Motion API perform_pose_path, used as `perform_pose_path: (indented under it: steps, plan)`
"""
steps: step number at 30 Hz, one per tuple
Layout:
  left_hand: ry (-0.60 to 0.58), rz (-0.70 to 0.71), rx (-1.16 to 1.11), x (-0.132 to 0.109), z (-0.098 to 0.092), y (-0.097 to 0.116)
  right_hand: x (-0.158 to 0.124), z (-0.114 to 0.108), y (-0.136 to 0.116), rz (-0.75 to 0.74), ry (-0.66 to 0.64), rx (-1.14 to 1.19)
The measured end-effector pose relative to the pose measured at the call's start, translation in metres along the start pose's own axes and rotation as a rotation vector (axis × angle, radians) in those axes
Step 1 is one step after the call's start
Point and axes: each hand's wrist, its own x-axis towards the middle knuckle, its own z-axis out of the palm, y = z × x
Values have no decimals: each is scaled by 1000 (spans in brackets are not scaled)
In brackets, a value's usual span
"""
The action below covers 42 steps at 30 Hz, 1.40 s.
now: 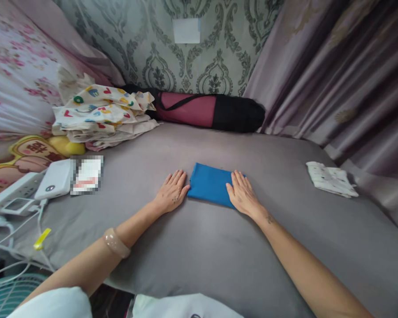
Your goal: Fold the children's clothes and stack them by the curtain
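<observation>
A blue folded cloth (208,183) lies flat on the grey bed sheet (199,247), in the middle of the head view. Beside its left edge my left hand (173,191) rests palm down, fingers stretched out, the thumb at the cloth's edge. My right hand (244,193) lies flat over the cloth's right end, its fingers extended and covering that edge. Neither hand grips anything. What the cloth is when unfolded cannot be told.
A small folded white cloth (331,179) lies at the right. A pile of patterned fabric (102,112) and a maroon and black long bag (188,108) stand along the back. At the left are a white power bank (54,179), a power strip (15,194) and cables.
</observation>
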Motion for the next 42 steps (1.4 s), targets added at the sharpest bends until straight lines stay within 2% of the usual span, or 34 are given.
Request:
perform_pose_path:
  steps: [3,6,8,10,12,14,17,21,24,27,30,34,38,40,42]
  plan:
    - [13,-8,0,0,-2,3,1,-4,3,-10,-29,-18]
    - [27,-5,-15,0,-2,4,7,-16,-8,16,-61,-47]
    - [35,-4,-30,-1,-2,4,14,-24,-26,8,6,-60]
    - [46,-4,-44,-1,-1,3,20,-26,-50,-75,95,-47]
    - [58,-3,-50,-2,-1,2,25,-22,-72,-182,93,-16]
    - [71,0,-51,-3,0,1,27,-14,-87,-220,20,6]
    - [76,10,-52,-3,1,1,28,-5,-93,-200,-68,14]
    - [63,5,-61,-3,0,2,28,-10,-93,-184,-123,15]
    - [77,-2,-78,-3,-1,1,28,-16,-103,-188,-101,26]
    - [115,-20,-102,-3,-1,-1,28,-13,-119,-258,-39,47]
    - [148,-29,-117,-4,0,-2,27,-6,-129,-290,-75,74]
    - [148,3,-103,-4,3,-6,22,-11,-120,-272,-72,96]
    - [158,28,-97,-2,9,-13,7,-19,-84,-83,45,32]
    - [164,19,-100,1,10,-13,-1,-17,-66,6,17,14]
    - [171,-27,-112,5,6,-8,-6,-13,-55,35,-24,17]
